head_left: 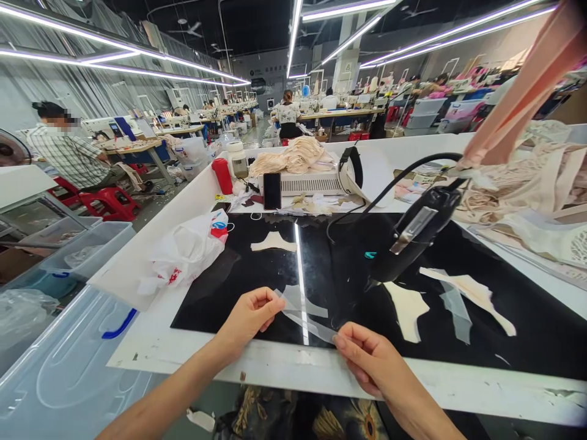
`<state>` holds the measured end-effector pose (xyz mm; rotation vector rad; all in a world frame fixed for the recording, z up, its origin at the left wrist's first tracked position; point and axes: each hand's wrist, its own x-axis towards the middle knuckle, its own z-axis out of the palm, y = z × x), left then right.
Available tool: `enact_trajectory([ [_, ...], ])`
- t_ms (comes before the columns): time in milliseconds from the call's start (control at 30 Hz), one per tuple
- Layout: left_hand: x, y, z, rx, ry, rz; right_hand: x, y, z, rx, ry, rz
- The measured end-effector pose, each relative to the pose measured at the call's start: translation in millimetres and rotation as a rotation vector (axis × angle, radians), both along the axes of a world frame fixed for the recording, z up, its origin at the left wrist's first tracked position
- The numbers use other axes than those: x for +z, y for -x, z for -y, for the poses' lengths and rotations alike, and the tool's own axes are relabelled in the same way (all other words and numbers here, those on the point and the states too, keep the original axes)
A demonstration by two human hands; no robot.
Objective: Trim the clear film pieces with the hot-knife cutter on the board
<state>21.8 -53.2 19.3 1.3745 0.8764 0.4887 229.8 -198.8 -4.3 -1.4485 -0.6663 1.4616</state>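
Observation:
A thin translucent strip point(316, 328) is stretched between my two hands over the front of the black work surface point(206, 308). My left hand point(254, 315) pinches its left end, and my right hand point(367, 354) pinches its right end. Just behind the strip, a sheer white piece point(302, 300) lies on the black surface. Farther back lies a cream curved piece point(274, 242). To the right of my hands are another cream piece point(408, 310), a sheer strip point(456, 308) and a long pale piece point(477, 293).
A black device point(413, 235) with a cable leans over the right half. A white plastic bag point(188, 250) sits at the left. Behind are a phone point(272, 190), a red container point(222, 176) and folded fabric point(298, 156). Lace and fabric point(527, 183) pile up at right.

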Motion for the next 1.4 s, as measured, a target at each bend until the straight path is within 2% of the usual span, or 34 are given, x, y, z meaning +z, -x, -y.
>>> enact_trajectory([
  [400, -1.2, 2, -1, -0.019, 0.161, 0.043, -1.6, 2, 3, 0.093, -0.01, -0.281],
  [567, -4.2, 2, -3, -0.003, 0.191, 0.083, 1.5, 8, 4, 0.104, 0.005, -0.225],
  [700, -2.0, 1, -1, 0.015, 0.197, 0.112, 9.3, 18, 4, 0.111, -0.021, -0.03],
  [833, -0.7, -1, 2, -0.03, 0.126, 0.179, 8.7, 22, 5, 0.164, -0.129, 0.188],
  [933, -0.9, 0, 4, -0.103, 0.053, 0.331, 6.4, 15, 3, 0.197, -0.212, 0.197],
  [1100, -0.1, 4, 8, -0.254, -0.125, 0.597, 13.6, 10, -4, -0.079, -0.16, 0.122],
  [1167, -0.7, 5, 9, -0.319, -0.168, 0.647, 17.6, 15, -6, -0.082, -0.135, 0.153],
  [1300, -0.2, 8, 10, -0.431, -0.315, 0.602, 21.8, 29, -10, 0.052, -0.137, 0.155],
  [1400, 4.0, 11, 8, -0.47, -0.456, 0.467, 23.5, 34, -14, 0.059, -0.12, 0.029],
])
